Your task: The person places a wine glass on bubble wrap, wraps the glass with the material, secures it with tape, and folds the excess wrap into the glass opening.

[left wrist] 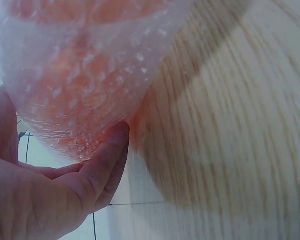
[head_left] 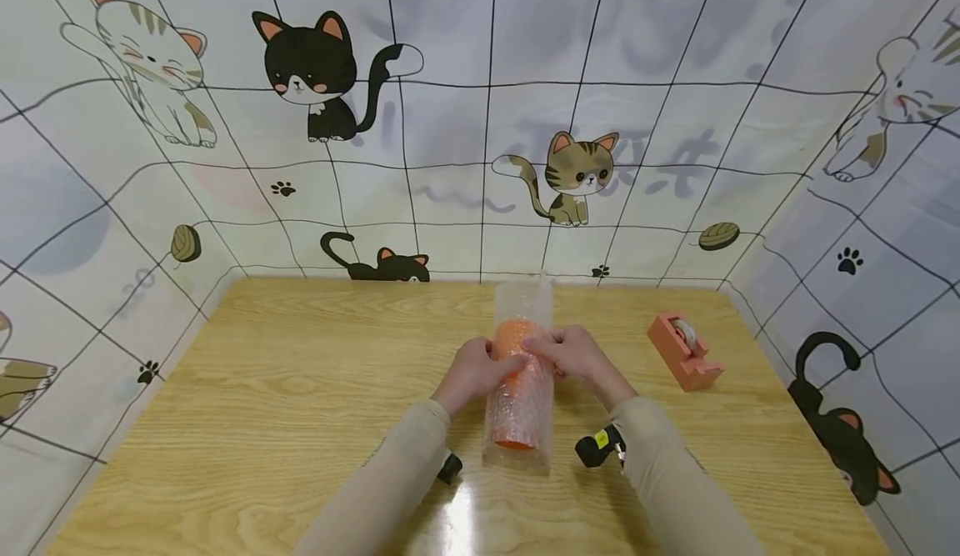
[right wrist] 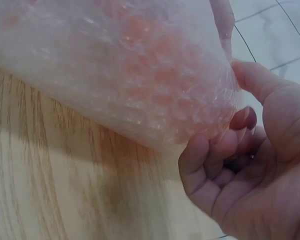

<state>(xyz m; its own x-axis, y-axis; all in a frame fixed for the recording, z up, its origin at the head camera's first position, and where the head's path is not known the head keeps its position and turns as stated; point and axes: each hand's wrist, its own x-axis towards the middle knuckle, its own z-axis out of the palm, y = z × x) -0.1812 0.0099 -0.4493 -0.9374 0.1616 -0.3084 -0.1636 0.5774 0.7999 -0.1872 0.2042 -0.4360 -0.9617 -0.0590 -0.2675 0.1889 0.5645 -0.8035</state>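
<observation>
An orange cylinder (head_left: pixel 514 333), wrapped in clear bubble wrap (head_left: pixel 523 410), lies lengthwise on the table before me. Loose wrap extends past both its ends. My left hand (head_left: pixel 480 368) holds the roll from the left, thumb across the top; in the left wrist view, its fingers (left wrist: pixel 104 167) curve under the wrapped side. From the right my right hand (head_left: pixel 579 354) grips the same roll, with its thumb on top. The right wrist view shows curled fingers (right wrist: pixel 210 157) at the edge of the wrap. What the cylinder is cannot be told through the plastic.
A pink tape dispenser (head_left: pixel 684 352) with a roll of tape stands to the right on the wooden table (head_left: pixel 315 381). Cloth walls (head_left: pixel 450 122) printed with cats and grid lines rise behind and at both sides. Small black wrist cameras (head_left: pixel 596 449) hang below the sleeves.
</observation>
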